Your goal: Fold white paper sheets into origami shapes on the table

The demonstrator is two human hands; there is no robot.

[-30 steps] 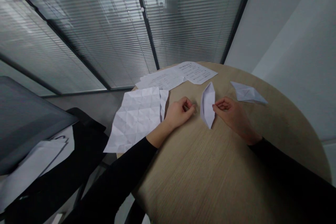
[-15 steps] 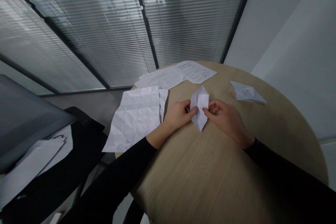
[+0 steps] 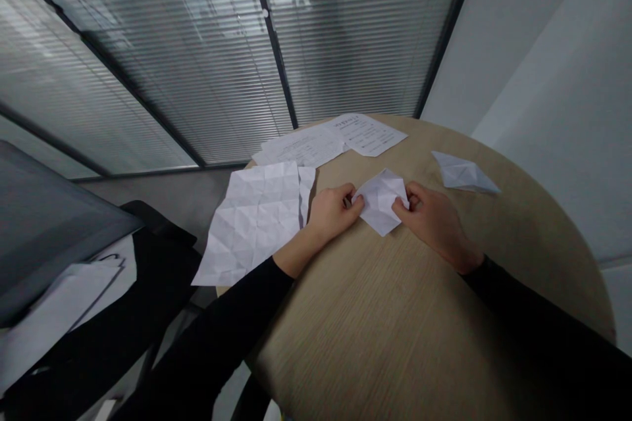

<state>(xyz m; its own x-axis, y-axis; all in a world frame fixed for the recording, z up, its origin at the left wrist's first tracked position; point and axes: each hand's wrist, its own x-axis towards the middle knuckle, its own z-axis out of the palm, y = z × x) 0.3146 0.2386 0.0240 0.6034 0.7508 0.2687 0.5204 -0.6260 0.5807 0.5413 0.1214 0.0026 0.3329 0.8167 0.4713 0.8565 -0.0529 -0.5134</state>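
Note:
A folded white sheet of paper (image 3: pixel 382 200) is held just over the table, spread into a wide diamond with crease lines across it. My left hand (image 3: pixel 336 210) pinches its left corner between thumb and curled fingers. At the opposite corner my right hand (image 3: pixel 428 216) grips it the same way, thumb on top. Beyond my right hand lies a folded paper boat (image 3: pixel 465 172), resting on the wood. To the left of my left hand are creased white sheets (image 3: pixel 257 214), unfolded and overlapping the table edge.
Printed sheets (image 3: pixel 340 138) lie at the far side of the round wooden table (image 3: pixel 365 316). On the left, a dark chair (image 3: pixel 162 263) holds more white papers (image 3: pixel 59 316). Window blinds (image 3: pixel 355 33) and a pale wall (image 3: pixel 557 92) stand behind the table.
My hands have moved apart, the right one shifting rightward. Between them the paper has gone from a narrow upright shape to a wider, opened diamond.

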